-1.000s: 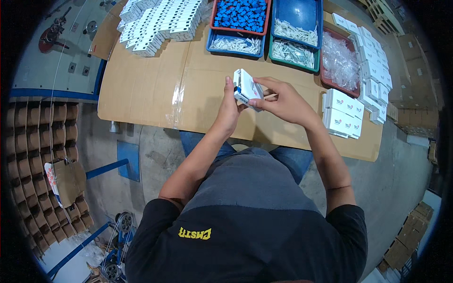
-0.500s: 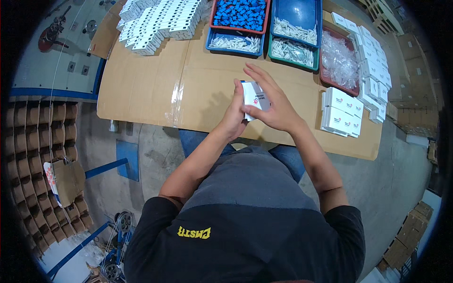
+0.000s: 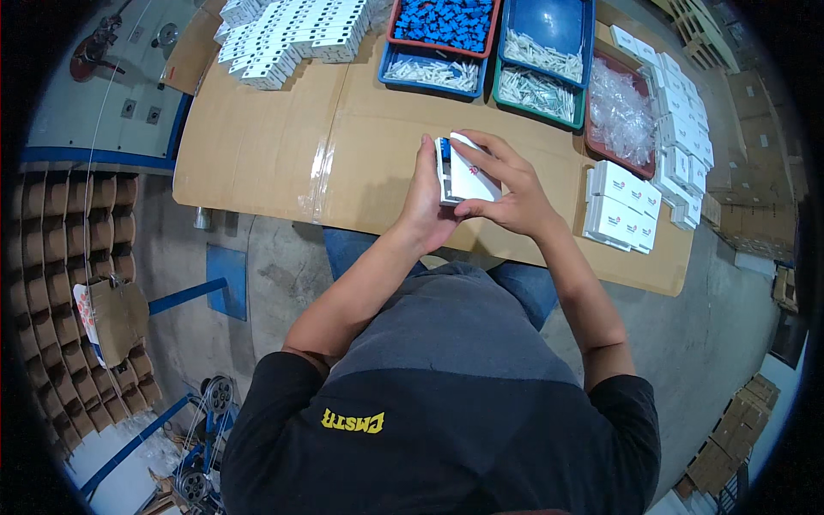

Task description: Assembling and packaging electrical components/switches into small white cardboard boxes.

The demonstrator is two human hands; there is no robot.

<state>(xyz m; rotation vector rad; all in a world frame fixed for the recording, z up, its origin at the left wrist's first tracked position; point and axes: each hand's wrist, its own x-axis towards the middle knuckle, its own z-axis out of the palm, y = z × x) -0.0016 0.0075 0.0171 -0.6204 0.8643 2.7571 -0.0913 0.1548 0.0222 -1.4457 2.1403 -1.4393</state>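
Over the near middle of the cardboard-covered table, both hands are at one small white box (image 3: 445, 193). My left hand (image 3: 421, 213) is closed around its left side from below, the thumb along the edge. My right hand (image 3: 520, 190) grips the white lid (image 3: 472, 174), fingers at its far edge and thumb at its near edge. The lid sits shifted to the right, so a strip of the box's inside shows. In that strip lies a small blue piece (image 3: 445, 151). Whatever else is inside is hidden by the lid and fingers.
Ahead stand a red tray of blue parts (image 3: 439, 27), blue trays (image 3: 429, 74) and a green tray (image 3: 534, 94) with small white parts. A red tray (image 3: 621, 116) holds clear plastic bags. White boxes are stacked at far left (image 3: 296, 34), right (image 3: 682, 120) and near right (image 3: 620, 210).
The white box, closed-looking before, now has its lid shifted right, showing the inside and a blue piece. My right fingers have bent from stretched out to gripping the lid.
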